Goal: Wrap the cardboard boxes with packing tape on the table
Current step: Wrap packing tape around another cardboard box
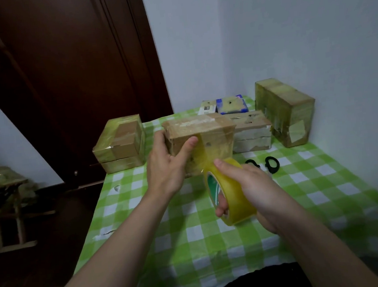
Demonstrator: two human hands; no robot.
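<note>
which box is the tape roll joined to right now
The brown box in the middle, gripped by the left hand; a yellow strip runs from its front to the roll in the right hand. The other boxes sit untouched.

We are reaching both bare forearms forward: our left hand [168,165] is gripping one end of a cardboard box [205,130], thumb lying along its near face, while our right hand [256,190] is curling round a tape roll [234,199], fingertips showing inside its core.
</note>
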